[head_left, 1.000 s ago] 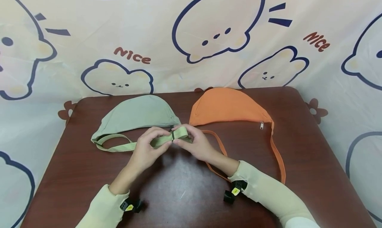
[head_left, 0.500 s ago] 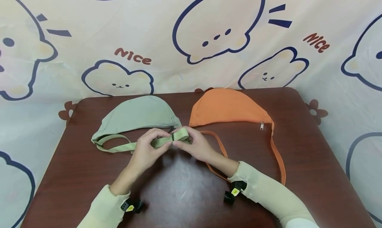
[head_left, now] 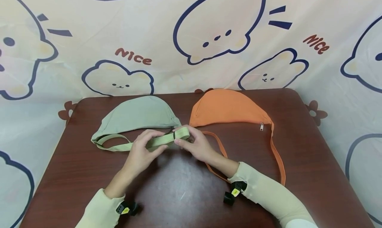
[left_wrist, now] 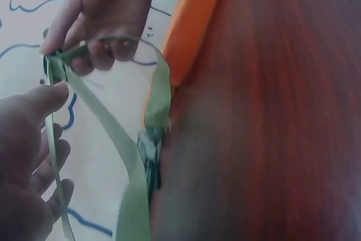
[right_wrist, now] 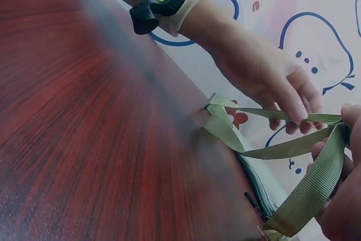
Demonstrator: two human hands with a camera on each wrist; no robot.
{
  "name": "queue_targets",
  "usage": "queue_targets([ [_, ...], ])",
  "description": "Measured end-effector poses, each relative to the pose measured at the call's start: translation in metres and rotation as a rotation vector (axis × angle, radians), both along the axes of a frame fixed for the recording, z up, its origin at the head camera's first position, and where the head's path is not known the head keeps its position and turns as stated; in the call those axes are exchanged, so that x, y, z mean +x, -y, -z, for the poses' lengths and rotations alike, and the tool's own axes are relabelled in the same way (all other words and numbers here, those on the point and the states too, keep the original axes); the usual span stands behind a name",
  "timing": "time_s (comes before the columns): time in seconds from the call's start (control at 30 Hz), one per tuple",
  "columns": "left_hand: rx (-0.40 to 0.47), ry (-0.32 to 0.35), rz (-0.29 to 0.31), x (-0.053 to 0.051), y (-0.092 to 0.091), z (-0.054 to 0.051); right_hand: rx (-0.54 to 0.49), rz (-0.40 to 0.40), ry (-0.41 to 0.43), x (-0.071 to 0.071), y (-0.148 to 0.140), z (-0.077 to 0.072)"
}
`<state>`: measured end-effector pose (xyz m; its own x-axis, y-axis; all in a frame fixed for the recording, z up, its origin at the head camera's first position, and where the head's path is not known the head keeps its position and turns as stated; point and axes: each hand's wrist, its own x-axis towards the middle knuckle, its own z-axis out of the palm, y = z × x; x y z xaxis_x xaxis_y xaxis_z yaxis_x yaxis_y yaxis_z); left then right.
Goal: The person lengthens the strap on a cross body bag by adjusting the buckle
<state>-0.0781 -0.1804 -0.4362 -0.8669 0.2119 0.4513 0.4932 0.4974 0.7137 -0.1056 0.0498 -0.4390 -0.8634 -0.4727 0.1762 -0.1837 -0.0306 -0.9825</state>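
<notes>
A pale green waist bag [head_left: 140, 113] lies on the table, its light green strap [head_left: 161, 141] drawn forward between both hands. My right hand [head_left: 197, 143] pinches the folded strap loop beside a dark slider buckle [head_left: 174, 135]. Left of the buckle, my left hand [head_left: 141, 153] has its thumb and fingers loosely around the strap. In the left wrist view, the strap [left_wrist: 53, 150] runs down between that thumb and the fingers. The right wrist view shows the left hand [right_wrist: 265, 77] along the strap, and the right hand [right_wrist: 344, 190] at the loop.
An orange waist bag [head_left: 229, 108] lies at the back right, its strap [head_left: 279, 158] curving toward the right forearm. The brown table [head_left: 179, 201] ends at a printed cloth backdrop [head_left: 164, 32]. A small black camera [head_left: 234, 192] sits at the right wrist.
The left hand has shifted a little left and down, away from the buckle, and its thumb has come off the buckle's edge. The right hand stays almost still. Both bags lie where they were.
</notes>
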Motion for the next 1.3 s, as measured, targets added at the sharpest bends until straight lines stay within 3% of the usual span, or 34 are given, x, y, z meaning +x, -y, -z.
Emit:
queue_targets([
  [0.27, -0.012, -0.02, -0.067, 0.006, 0.018, 0.001, -0.029, 0.002, -0.013, 0.0, 0.001, -0.001],
  [0.7, 0.032, -0.057, -0.035, 0.001, 0.013, 0.003, -0.025, -0.011, -0.051, -0.001, 0.005, 0.002],
  [1.07, 0.091, 0.01, -0.027, 0.005, 0.015, -0.001, -0.036, -0.011, -0.086, -0.002, 0.019, 0.003],
  [1.3, 0.101, 0.004, -0.02, 0.005, 0.015, -0.003, -0.017, -0.052, -0.087, -0.005, 0.029, 0.005],
])
